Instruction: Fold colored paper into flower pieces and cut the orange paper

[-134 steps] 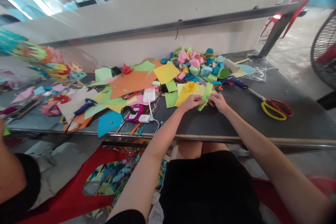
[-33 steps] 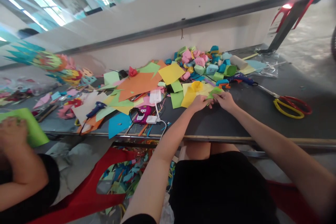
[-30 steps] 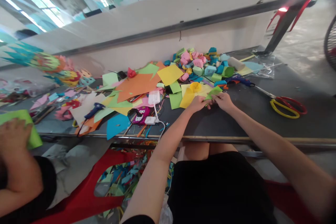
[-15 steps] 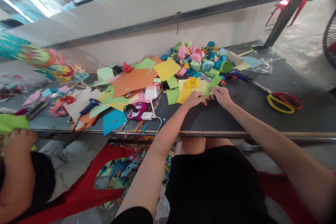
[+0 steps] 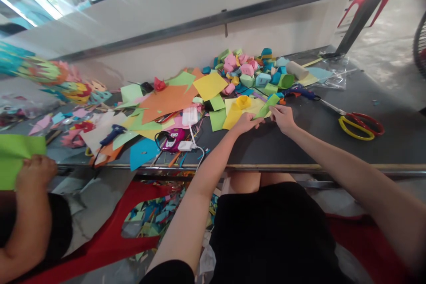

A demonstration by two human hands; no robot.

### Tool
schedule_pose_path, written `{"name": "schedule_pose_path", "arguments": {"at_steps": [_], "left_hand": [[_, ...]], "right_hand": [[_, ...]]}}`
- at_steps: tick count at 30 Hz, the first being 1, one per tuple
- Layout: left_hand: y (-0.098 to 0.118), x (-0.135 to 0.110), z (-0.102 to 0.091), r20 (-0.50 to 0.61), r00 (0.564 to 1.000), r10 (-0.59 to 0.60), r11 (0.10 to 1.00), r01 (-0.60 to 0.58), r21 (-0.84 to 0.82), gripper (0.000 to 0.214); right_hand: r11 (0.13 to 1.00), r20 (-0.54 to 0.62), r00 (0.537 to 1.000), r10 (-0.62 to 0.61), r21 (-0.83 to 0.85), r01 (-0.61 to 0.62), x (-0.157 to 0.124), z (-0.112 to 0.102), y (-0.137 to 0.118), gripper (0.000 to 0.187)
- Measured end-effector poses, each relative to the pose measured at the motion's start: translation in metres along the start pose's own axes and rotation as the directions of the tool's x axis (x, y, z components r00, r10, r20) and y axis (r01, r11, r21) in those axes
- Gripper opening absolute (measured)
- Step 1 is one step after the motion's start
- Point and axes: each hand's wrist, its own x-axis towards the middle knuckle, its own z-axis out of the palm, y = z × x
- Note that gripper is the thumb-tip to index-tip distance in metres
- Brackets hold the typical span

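Observation:
Between my two hands is a folded strip of light green paper, slanting up to the right. My left hand is closed on its lower end. My right hand pinches the strip's right edge with the fingertips. Just behind my left hand, a small yellow rolled paper piece rests on yellow sheets. Green paper squares lie left of these. A blue glue gun is beyond my right hand, and scissors with red and yellow handles lie to the right.
Folded paper pieces are heaped at the back near a cardboard tube. Left lie an orange sheet, a purple power strip with cords and another glue gun. A co-worker's hand holds green paper at far left.
The green strip now looks narrower and flatter between my hands, and my right hand has shifted slightly along it. At far left, the co-worker's hand and green sheet have moved up and right.

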Motion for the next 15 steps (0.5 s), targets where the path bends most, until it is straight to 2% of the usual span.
{"name": "schedule_pose_path", "arguments": {"at_steps": [3, 10, 15], "left_hand": [[0.000, 0.000, -0.001, 0.008, 1.000, -0.011, 1.000, 0.011, -0.018, 0.057], [-0.001, 0.002, -0.001, 0.037, 0.999, 0.021, 1.000, -0.022, 0.011, 0.054], [-0.005, 0.003, -0.001, 0.041, 0.999, 0.034, 0.999, -0.034, -0.010, 0.054]], "right_hand": [[0.999, -0.003, 1.000, 0.026, 0.026, -0.025, 0.001, 0.000, -0.001, 0.058], [0.966, -0.051, 0.983, 0.178, 0.200, -0.164, 0.010, -0.001, 0.003, 0.054], [0.954, -0.083, 0.983, 0.163, 0.267, -0.136, 0.015, -0.003, 0.011, 0.052]]}}
